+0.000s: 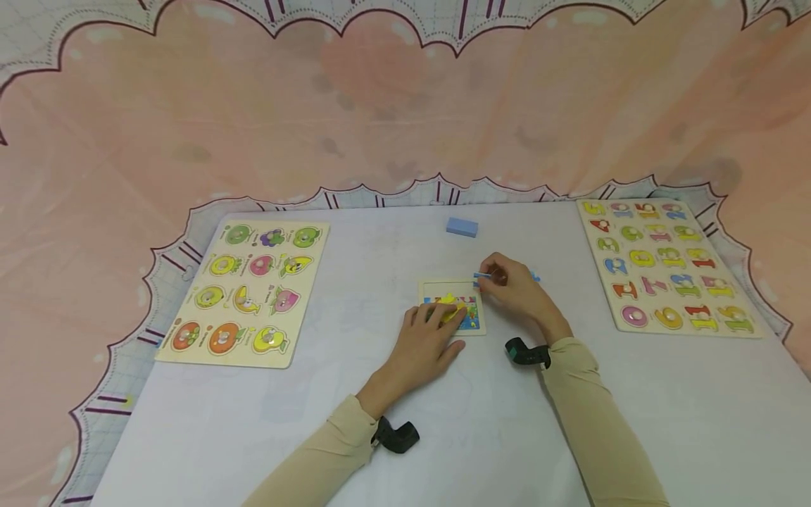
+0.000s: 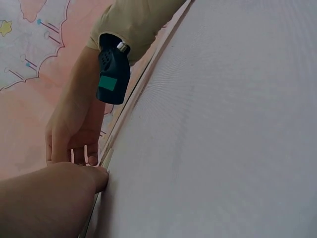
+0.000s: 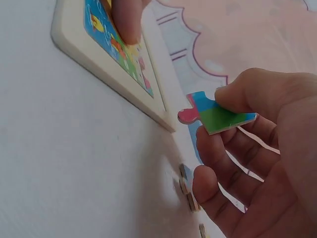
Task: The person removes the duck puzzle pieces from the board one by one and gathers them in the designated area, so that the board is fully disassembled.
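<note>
A small jigsaw board (image 1: 437, 287) with a pale wooden frame lies on the table, its lower part filled with a colourful picture. My left hand (image 1: 426, 343) rests on it with fingers spread, and one fingertip (image 3: 130, 29) presses on the picture in the right wrist view. My right hand (image 1: 516, 287), just beyond the board's right edge, pinches a jigsaw piece (image 3: 220, 119) between thumb and fingers. That piece is green and blue with a pink knob. Loose pieces (image 3: 187, 186) lie behind the right hand's fingers. In the left wrist view the picture is hidden.
A blue block (image 1: 462, 227) sits behind the board. On the left lies a fruit puzzle board (image 1: 298, 243); at the right, a number-shaped puzzle board (image 1: 624, 271). The white table (image 1: 355, 267) meets a pink patterned cloth (image 1: 380, 127) at the back.
</note>
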The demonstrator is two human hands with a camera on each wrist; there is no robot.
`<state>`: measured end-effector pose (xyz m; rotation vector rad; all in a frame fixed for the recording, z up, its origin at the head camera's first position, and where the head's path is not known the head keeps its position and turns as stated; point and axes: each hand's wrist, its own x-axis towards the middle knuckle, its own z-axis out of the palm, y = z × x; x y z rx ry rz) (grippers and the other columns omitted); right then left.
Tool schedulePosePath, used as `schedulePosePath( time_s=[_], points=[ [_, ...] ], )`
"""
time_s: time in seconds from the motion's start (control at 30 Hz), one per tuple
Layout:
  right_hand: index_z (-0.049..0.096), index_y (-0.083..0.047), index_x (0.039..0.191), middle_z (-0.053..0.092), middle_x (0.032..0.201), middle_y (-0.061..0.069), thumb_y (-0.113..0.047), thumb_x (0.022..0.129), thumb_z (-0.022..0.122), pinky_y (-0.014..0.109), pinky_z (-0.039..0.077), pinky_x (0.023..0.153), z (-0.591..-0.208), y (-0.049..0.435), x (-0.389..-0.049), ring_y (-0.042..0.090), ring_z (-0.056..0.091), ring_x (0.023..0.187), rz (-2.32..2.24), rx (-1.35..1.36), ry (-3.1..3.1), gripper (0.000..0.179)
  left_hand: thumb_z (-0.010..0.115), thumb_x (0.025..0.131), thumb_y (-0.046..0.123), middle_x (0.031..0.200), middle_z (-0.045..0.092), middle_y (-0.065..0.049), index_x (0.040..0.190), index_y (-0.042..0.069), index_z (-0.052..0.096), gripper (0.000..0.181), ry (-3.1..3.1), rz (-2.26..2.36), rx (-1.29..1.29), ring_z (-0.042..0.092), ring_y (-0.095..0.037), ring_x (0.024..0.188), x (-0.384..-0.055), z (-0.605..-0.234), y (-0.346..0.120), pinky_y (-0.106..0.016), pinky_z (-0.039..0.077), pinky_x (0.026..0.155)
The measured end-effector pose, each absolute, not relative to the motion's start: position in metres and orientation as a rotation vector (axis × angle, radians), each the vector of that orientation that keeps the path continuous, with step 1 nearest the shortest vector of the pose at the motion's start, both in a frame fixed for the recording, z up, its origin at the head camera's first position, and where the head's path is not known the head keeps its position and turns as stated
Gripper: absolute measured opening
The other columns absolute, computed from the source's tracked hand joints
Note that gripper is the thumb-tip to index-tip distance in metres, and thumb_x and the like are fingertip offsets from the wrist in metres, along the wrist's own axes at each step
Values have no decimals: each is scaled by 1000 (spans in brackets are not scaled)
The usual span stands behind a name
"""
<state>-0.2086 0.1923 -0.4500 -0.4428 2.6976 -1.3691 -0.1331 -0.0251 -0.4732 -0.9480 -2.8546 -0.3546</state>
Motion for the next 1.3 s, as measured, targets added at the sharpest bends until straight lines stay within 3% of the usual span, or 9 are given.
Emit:
schedulePosePath(
  time_s=[0.53,0.97,1.3],
  points=[
    [61,-9,103,67,98,10,-21,91,62,29,47,77,-446,226,-212,23,59,88,-1336,-320,2786,17,50,95,42,138,48,0,142,22,45,51,-2825,-377,-954,40,-24,126,-132,-477,-26,-46,33,101],
    [64,-9,107,67,98,10,-29,92,60,25,47,72,-445,253,-213,19,58,88,-1273,-271,2811,25,50,95,42,138,48,0,141,21,46,50,-2798,-399,-964,40,-24,125,-134,-478,-28,-46,33,101],
    [63,-5,109,67,89,15,-26,93,59,23,48,57,-447,267,-212,14,58,77,-1323,-253,2784,26,49,96,42,139,46,1,142,21,45,50,-2839,-414,-966,38,-23,127,-134,-476,-28,-46,31,103]
  ],
)
